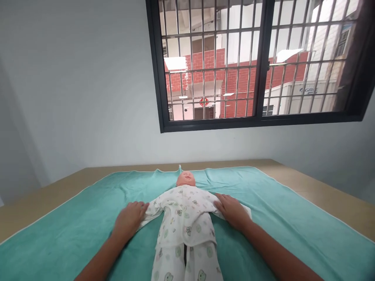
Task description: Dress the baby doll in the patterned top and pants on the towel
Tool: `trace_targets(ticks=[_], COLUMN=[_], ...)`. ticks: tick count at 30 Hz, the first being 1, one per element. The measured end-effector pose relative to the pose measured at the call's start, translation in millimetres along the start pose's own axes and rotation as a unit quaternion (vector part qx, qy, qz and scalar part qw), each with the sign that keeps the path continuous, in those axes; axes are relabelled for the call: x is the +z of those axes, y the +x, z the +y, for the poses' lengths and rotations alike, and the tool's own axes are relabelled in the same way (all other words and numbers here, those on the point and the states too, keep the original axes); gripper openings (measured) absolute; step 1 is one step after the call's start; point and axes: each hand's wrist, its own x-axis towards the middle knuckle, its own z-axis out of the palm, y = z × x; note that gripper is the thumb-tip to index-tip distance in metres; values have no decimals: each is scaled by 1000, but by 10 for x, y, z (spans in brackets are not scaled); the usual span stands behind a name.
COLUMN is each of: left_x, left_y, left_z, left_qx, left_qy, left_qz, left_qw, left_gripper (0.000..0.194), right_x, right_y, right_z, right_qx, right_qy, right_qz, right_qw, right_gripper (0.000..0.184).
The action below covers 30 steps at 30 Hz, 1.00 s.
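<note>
A baby doll [186, 178] lies on its back, face up, its head toward the wall. It wears a white printed top [184, 214] and matching printed trousers [202, 261], whose lower ends run out of view. Both sleeves are spread out to the sides. My left hand [130, 220] rests palm down over the end of the sleeve on the left, fingers laid on the cloth. On the other sleeve [212, 201] lies my right hand [233, 210], its fingers stretched flat across the fabric, with the cuff showing beyond it.
A teal blanket [82, 226] with a pale edge covers most of the wooden tabletop [295, 177], with slight wrinkles near the doll. Behind the table stands a light grey wall [88, 97] with a dark-framed, barred window [211, 124].
</note>
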Motion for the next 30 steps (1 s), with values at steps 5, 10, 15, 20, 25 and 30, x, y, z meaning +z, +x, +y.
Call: trace_targets(ticks=[5,10,15,20,25,30], left_x=[-100,-46,61,80,35,-6], left_y=[-68,-12,6,-27,-31,-59], left_z=[-440,-467,-568,-553,-427,-494], left_qx=[-145,-157,-157,-148,-138,-171], left_qy=[-30,-116,-109,-121,-205,-149], left_qz=[-43,-60,-29,-51,7,-19], left_qw=[988,979,981,980,969,974], left_gripper=[52,54,54,47,37,43], right_x=[-171,-324,-332,-257,-243,-260], right_y=[-246,-344,-339,-334,-318,-323], right_z=[472,772,754,635,657,764], right_qx=[116,300,314,247,265,254], right_qy=[18,25,52,165,314,293], right_qz=[17,-15,-42,23,75,89], right_qw=[993,953,947,955,909,917], right_gripper=[44,50,45,32,37,45])
